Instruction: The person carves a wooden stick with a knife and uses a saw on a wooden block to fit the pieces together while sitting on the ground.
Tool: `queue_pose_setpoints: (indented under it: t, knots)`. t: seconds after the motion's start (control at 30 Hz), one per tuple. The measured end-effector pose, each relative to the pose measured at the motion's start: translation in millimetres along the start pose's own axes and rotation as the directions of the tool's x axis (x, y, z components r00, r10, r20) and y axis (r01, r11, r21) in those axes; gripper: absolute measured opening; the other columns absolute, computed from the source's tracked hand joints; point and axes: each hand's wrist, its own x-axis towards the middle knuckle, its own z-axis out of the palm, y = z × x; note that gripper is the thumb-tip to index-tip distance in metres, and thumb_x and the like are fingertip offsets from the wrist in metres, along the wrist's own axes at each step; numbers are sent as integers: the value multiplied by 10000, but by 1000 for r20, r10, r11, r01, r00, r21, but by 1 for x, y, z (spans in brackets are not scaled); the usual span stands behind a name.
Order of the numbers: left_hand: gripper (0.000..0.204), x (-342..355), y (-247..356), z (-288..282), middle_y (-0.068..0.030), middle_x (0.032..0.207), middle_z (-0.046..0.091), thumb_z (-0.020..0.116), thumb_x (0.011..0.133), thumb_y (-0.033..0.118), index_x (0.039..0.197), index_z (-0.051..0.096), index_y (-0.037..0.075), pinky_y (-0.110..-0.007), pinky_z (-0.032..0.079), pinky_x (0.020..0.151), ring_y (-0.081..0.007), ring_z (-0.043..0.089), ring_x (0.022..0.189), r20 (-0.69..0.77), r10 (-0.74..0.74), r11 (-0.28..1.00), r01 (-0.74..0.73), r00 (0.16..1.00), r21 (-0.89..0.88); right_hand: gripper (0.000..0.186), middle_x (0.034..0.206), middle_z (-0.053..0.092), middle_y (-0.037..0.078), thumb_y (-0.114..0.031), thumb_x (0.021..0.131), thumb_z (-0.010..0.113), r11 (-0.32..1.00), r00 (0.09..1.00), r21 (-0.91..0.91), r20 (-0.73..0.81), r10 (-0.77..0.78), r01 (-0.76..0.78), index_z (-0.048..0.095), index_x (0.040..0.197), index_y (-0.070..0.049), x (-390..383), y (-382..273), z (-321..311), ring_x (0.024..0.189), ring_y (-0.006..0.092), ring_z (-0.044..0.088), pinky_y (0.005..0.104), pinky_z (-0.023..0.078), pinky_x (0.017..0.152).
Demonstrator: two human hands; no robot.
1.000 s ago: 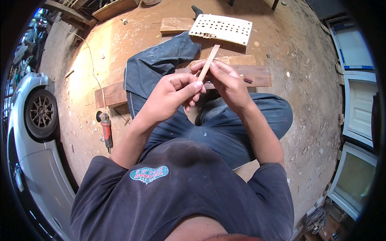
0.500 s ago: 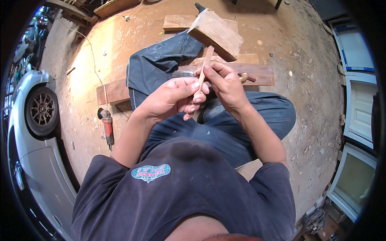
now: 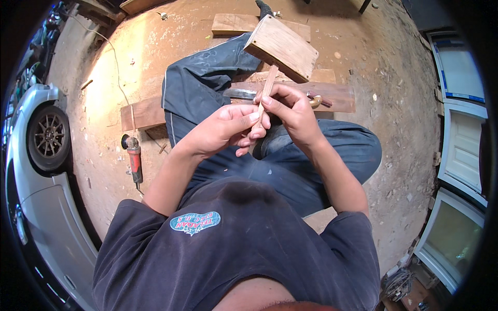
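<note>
A slim wooden strip (image 3: 270,78) is held at a slant between my left hand (image 3: 231,127), closed on its lower part, and my right hand (image 3: 288,111), pinching it higher up. Beyond the strip's upper end is a thick wooden block (image 3: 281,47) with a plain face showing, set at an angle. A metal blade (image 3: 239,94) lies behind my hands on a reddish board (image 3: 337,93), with short dark and brass-coloured handles (image 3: 319,101) at the right, partly hidden by my fingers.
My bent legs in dark trousers (image 3: 350,150) surround the work. An angle grinder (image 3: 135,161) with cord lies at left, near a plank (image 3: 140,114). Another plank (image 3: 228,24) lies at the back. A car (image 3: 57,207) stands far left; framed panels (image 3: 459,140) line the right.
The block, which showed a pale face with rows of holes, now shows plain wood and sits angled. The strip's top and my right hand have moved slightly lower. The blade has come into sight.
</note>
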Motion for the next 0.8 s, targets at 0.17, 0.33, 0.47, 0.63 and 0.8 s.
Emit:
queue_pose_setpoints:
  t: [0.17, 0.33, 0.47, 0.63, 0.8]
  knots:
    - [429, 7, -5, -20, -80, 919, 676, 508, 1038, 400, 1139, 628, 0, -259, 563, 603, -129, 670, 808, -192, 4, 973, 40, 981, 227, 172, 919, 687, 38, -159, 970, 661, 991, 1000, -136, 3, -22, 22, 681, 986, 11, 6, 2, -5, 873, 93, 611, 258, 478, 815]
    - [717, 25, 10, -72, -123, 1138, 672, 321, 1030, 614, 1329, 513, -9, -291, 598, 689, -174, 682, 934, -377, 188, 955, -79, 907, 286, 169, 824, 638, -13, -158, 966, 663, 901, 999, -434, -6, 35, -34, 666, 920, 5, 15, 16, -15, 766, 63, 537, 256, 441, 696]
    - [801, 60, 13, -123, -149, 1202, 645, 346, 995, 680, 1402, 455, -2, -356, 599, 763, -200, 666, 1049, -395, 183, 983, -155, 900, 101, 194, 759, 605, 10, -162, 942, 677, 783, 985, -603, -24, 173, -152, 649, 888, 22, 20, 44, -16, 713, 83, 502, 272, 428, 662]
    - [395, 108, -33, -169, -55, 1083, 669, 686, 961, 319, 1187, 603, 5, -256, 502, 879, -102, 629, 968, -404, 390, 916, -304, 828, 260, 238, 756, 633, 112, -197, 903, 698, 621, 975, -763, -55, 213, -179, 647, 872, 34, 30, 73, -17, 664, 169, 528, 327, 439, 625]
    - [359, 115, -33, -189, -69, 967, 694, 747, 916, 259, 1095, 625, -27, -237, 523, 759, -100, 657, 864, -567, 403, 909, -385, 719, 157, 248, 804, 669, 105, -227, 949, 668, 597, 988, -791, -66, 136, -135, 660, 940, 21, 48, 74, -28, 735, 143, 590, 311, 477, 658]
